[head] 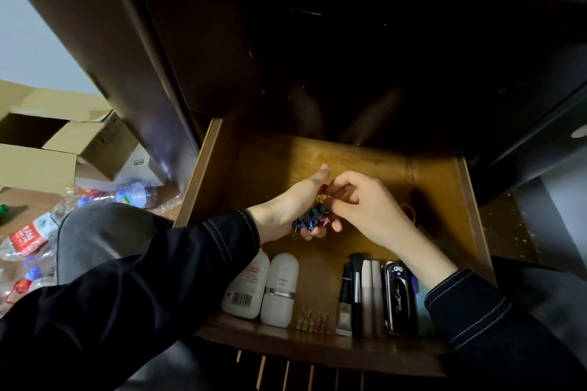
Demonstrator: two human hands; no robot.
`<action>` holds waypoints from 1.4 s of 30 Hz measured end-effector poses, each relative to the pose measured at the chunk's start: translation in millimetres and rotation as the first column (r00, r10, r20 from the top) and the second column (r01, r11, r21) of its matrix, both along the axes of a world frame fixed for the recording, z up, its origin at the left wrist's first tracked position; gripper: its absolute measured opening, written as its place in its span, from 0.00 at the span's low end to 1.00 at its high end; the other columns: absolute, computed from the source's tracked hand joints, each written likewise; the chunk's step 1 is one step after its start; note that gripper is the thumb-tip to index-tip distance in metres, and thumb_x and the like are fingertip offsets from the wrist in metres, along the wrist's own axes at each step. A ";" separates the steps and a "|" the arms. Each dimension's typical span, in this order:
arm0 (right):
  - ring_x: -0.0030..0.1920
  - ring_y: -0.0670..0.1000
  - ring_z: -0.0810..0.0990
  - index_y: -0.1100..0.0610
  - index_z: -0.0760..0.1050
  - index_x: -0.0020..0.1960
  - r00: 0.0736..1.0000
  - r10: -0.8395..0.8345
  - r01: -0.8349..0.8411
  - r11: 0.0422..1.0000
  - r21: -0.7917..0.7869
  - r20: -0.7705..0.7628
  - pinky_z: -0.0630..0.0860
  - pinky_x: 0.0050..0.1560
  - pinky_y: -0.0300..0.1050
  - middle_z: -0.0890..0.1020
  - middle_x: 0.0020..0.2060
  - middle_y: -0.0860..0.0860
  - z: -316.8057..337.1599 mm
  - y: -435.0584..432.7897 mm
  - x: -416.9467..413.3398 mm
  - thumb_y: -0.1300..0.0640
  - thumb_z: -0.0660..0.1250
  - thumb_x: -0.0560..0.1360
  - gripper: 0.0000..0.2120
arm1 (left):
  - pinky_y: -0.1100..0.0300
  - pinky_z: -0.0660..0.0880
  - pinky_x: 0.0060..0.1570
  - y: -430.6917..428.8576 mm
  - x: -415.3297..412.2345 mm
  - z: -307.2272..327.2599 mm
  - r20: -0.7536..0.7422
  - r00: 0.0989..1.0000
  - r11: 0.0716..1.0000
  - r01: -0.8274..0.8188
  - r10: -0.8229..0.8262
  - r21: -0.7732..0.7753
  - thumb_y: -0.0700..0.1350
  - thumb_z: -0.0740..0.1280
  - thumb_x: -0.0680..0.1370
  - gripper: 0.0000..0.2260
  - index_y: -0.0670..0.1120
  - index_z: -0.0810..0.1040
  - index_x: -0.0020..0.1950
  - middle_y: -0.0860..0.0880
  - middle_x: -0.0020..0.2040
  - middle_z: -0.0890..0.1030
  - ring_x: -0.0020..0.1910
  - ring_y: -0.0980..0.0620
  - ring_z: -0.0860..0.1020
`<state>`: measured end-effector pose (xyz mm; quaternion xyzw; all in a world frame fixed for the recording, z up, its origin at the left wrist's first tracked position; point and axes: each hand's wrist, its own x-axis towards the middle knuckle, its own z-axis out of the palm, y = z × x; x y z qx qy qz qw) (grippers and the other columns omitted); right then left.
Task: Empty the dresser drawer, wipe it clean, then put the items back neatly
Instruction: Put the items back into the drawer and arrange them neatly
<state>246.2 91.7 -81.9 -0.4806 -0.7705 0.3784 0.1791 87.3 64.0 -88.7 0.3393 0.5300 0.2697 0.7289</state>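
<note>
The wooden dresser drawer [444, 200] is pulled out below me. My left hand [286, 203] cups a bunch of small coloured binder clips [313, 219] above the drawer's middle. My right hand [365, 200] pinches one clip at the top of that bunch. Along the drawer's front wall lie two white bottles [279, 289], two small binder clips [314, 320], a dark tube, a black brush [356, 289], two pale sticks [372, 292] and a glossy black case [398, 295]. A hair tie [409, 211] lies partly hidden behind my right hand.
The dark dresser [222, 41] rises above the drawer. Open cardboard boxes [63, 143] and several crushed plastic bottles [133, 195] lie on the floor at the left. My knee [101, 232] sits beside the drawer's left side.
</note>
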 end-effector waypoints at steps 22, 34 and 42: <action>0.41 0.39 0.82 0.51 0.86 0.40 0.791 0.566 -0.469 0.804 -0.366 0.232 0.80 0.46 0.47 0.85 0.39 0.40 -20.5 -30.3 -9.7 0.55 0.76 0.70 0.01 | 0.65 0.60 0.24 8.4 -8.9 6.9 -0.128 0.921 0.930 -0.368 0.367 0.019 0.42 0.57 0.80 0.11 0.40 0.77 0.47 0.45 0.34 0.74 0.26 0.50 0.68; 0.40 0.46 0.82 0.53 0.85 0.42 0.734 0.618 -0.479 0.766 -0.429 0.283 0.80 0.43 0.53 0.85 0.37 0.45 -30.2 -40.7 -13.9 0.56 0.73 0.69 0.03 | 0.66 0.61 0.23 9.0 -8.5 4.5 -0.105 0.926 0.932 -0.363 0.363 0.017 0.43 0.57 0.81 0.12 0.40 0.77 0.46 0.45 0.34 0.74 0.26 0.51 0.69; 0.41 0.47 0.83 0.54 0.86 0.44 0.694 0.649 -0.504 0.747 -0.434 0.311 0.80 0.43 0.51 0.85 0.38 0.47 -33.4 -43.2 -14.1 0.59 0.73 0.70 0.05 | 0.65 0.62 0.22 9.0 -8.5 2.3 -0.090 0.929 0.933 -0.359 0.359 0.020 0.44 0.57 0.80 0.12 0.40 0.77 0.47 0.45 0.34 0.75 0.26 0.51 0.69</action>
